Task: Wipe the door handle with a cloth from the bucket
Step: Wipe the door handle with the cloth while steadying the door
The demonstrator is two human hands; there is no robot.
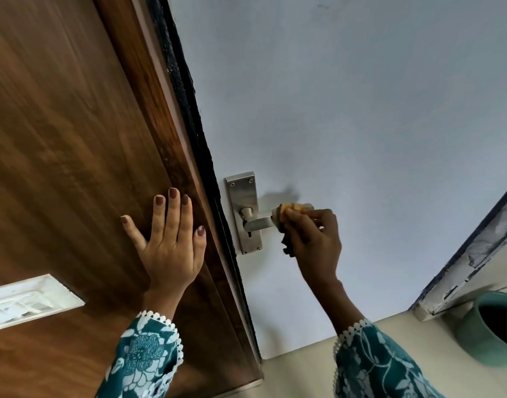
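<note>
At the lower right edge of the frame the teal bucket (489,331) stands on the pale floor (298,377), its dark mouth turned toward me; I cannot see anything inside it. Nearest to me are my two patterned teal sleeves with white lace cuffs, at the bottom of the frame. My left hand (169,242) lies flat and fully spread on the brown wooden door (60,139) in the lower middle, fingers pointing up, holding nothing. My right hand (314,242), right of centre, is closed around a yellow cloth (292,209) with a dark part hanging below my fingers, and it presses that cloth against the outer end of the metal lever door handle (259,224). The handle juts from a steel backplate (245,211) just beside the door's dark edge. Behind it all is the pale grey wall (361,110). A white inset panel (28,300) sits in the door at lower left, and a scuffed frame edge (470,254) runs along the right.
</note>
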